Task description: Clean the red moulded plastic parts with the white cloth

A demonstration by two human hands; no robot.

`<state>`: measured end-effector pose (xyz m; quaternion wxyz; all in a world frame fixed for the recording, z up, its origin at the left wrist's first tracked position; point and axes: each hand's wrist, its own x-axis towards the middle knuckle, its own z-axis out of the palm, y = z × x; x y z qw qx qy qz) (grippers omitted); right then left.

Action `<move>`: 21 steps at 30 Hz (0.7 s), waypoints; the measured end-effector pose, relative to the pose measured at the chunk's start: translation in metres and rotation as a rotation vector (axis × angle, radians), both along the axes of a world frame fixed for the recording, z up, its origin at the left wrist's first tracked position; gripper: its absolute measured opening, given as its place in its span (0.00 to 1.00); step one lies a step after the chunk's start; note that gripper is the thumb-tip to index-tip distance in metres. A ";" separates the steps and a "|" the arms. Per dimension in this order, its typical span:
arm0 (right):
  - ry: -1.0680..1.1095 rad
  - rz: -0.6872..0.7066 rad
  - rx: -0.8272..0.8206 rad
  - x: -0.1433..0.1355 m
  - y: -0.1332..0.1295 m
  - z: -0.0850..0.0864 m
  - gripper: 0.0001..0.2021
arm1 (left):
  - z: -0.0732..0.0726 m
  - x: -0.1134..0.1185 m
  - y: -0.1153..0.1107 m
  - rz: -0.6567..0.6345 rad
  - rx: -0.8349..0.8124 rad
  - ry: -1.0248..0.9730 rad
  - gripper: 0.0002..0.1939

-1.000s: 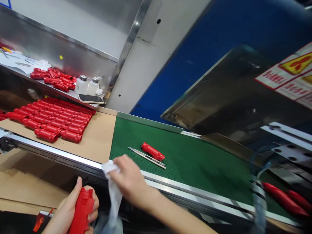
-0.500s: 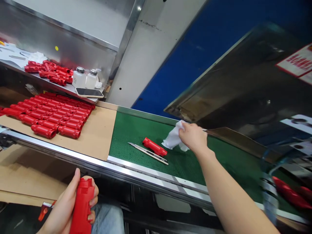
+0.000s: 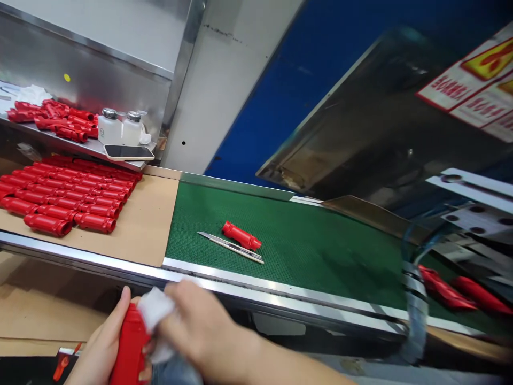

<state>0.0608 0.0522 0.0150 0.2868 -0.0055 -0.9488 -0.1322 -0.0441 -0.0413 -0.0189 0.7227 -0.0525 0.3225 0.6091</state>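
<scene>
left hand [image 3: 102, 350]: at the bottom left of the frame; its grip is wrapped around a red plastic part [image 3: 129, 347], thumb up along one side, fingers round the other

right hand [image 3: 196, 326]: bottom middle of the frame, a bit blurry; its grip is pinching a white cloth [image 3: 156, 315] and pressing it onto the top of the red plastic part

where the part is: held low, in front of the metal edge of the desk [image 3: 120, 267], not resting on anything; its lower end runs out of the picture

slip risk: the part hangs in the air with only one hand around it; a hard rub from the cloth could push it out of the grip, I think; then it would fall down below the desk

cloth risk: the cloth is bunched up; a loose corner could miss the part and wipe only the fingers; I cannot tell how much of the part it covers

knife: a thin metal blade [image 3: 232, 247] lies on the green belt [image 3: 320, 251], in the middle of the frame, touching or just beside one loose red piece [image 3: 241, 236]; a hand reaching there without looking could get cut

belt risk: more red shapes [image 3: 444, 289] sit blurry at the right edge; whether the belt moves cannot be seen

rows: many red parts [image 3: 68, 192] lie in neat lines on brown card [image 3: 148, 230] at the left; a bump from an arm could roll them out of line

shelf: two small white bottles [image 3: 120, 128] and a phone [image 3: 129, 152] sit at the upper left, near a heap of red pieces [image 3: 56, 117]; well apart from both hands, so safe for now
</scene>
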 end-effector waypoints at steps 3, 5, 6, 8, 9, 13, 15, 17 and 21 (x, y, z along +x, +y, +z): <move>0.071 -0.373 0.064 0.012 0.055 0.036 0.07 | 0.003 -0.001 0.001 -0.008 0.136 -0.080 0.22; 0.189 -0.530 0.077 0.028 0.099 0.065 0.09 | 0.005 -0.003 0.002 0.029 0.111 -0.149 0.21; 0.244 -0.612 0.089 0.037 0.118 0.079 0.11 | 0.006 -0.003 0.003 0.048 0.088 -0.192 0.22; 0.310 -0.817 0.089 0.055 0.146 0.099 0.12 | 0.008 -0.003 0.003 0.080 0.044 -0.264 0.24; 0.300 -0.915 0.076 0.062 0.153 0.105 0.11 | 0.010 -0.003 0.004 0.093 0.023 -0.296 0.26; 0.229 -0.919 0.004 0.069 0.115 0.093 0.10 | 0.013 0.001 0.004 0.115 -0.048 -0.390 0.25; 0.149 -0.517 -0.169 0.059 0.066 0.071 0.10 | 0.012 0.003 0.003 0.123 -0.076 -0.442 0.25; -0.102 -0.138 -0.520 0.047 0.015 0.047 0.13 | 0.011 0.007 0.001 0.127 -0.105 -0.446 0.24; -0.238 -0.217 -0.958 0.025 -0.043 0.009 0.11 | 0.006 0.017 -0.004 0.069 -0.223 -0.318 0.20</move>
